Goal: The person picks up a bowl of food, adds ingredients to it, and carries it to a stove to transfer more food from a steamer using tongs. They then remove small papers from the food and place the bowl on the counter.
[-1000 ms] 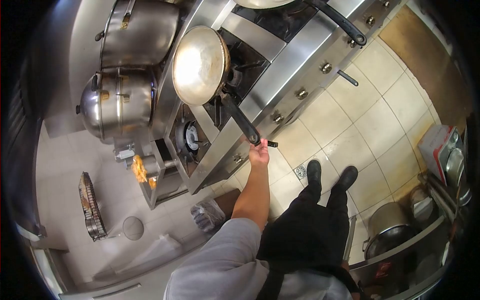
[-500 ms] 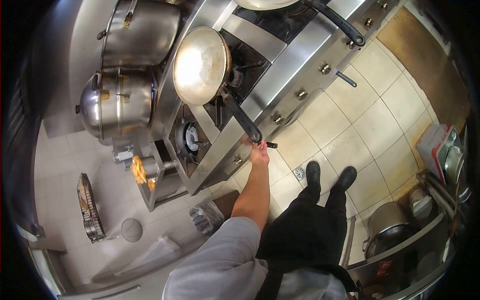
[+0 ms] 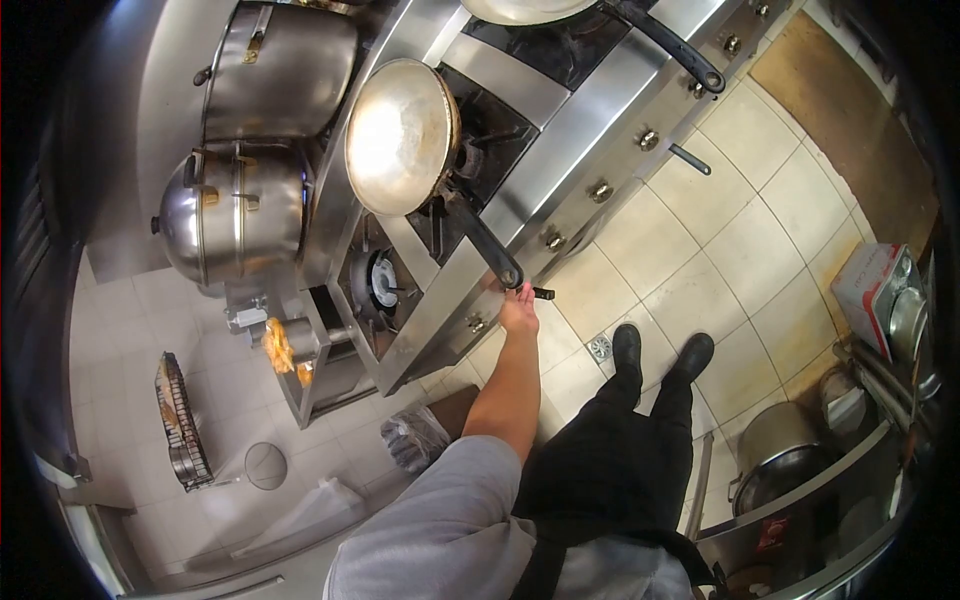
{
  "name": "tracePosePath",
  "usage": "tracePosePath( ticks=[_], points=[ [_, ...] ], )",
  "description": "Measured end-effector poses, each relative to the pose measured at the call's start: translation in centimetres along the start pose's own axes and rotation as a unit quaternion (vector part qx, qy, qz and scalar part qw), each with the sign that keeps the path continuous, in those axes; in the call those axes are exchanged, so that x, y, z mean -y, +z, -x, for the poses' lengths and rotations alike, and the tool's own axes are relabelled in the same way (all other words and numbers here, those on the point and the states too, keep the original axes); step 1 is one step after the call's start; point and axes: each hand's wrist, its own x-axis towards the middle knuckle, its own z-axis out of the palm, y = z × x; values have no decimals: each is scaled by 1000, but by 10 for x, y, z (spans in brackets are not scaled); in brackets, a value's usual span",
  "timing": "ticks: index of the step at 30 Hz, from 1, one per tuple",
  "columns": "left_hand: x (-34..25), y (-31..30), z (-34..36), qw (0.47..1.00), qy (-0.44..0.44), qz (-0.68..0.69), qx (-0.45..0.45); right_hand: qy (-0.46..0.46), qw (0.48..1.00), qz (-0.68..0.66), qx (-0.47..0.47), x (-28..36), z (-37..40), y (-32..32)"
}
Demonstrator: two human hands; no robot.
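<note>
My left hand [image 3: 520, 306] is at the stove's front edge, below the end of a pan's black handle [image 3: 484, 243]. Its fingers are closed on a short black lever [image 3: 543, 294], whose end sticks out to the right. The fingertips are partly hidden under the pan handle. That pan [image 3: 402, 137] is tilted on a burner, with its pale, shiny side facing me. My right hand is not in view.
Another pan [image 3: 530, 8] lies on the stove [image 3: 560, 150] at the top. Large steel pots [image 3: 280, 75] stand at the upper left. Orange cloth [image 3: 279, 346] hangs near an empty burner [image 3: 383, 279]. A pot [image 3: 778, 450] and a tin [image 3: 868, 290] are at the right.
</note>
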Motion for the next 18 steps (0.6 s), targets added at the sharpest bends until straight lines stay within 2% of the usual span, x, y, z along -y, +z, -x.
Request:
tracePosePath(
  ticks=[4,13,16,18],
  points=[
    [3,4,-2,998,37,-36,-40,-1,1000,-4,0,3,0,-2],
    [0,16,12,993,52,-55,-89,-6,1000,-2,0,8,-1,-4],
    [4,4,-2,996,46,-65,-38,-7,1000,-1,0,10,-1,-4],
    [4,11,3,994,57,-66,-64,-6,1000,-2,0,10,-2,-4]
  ],
)
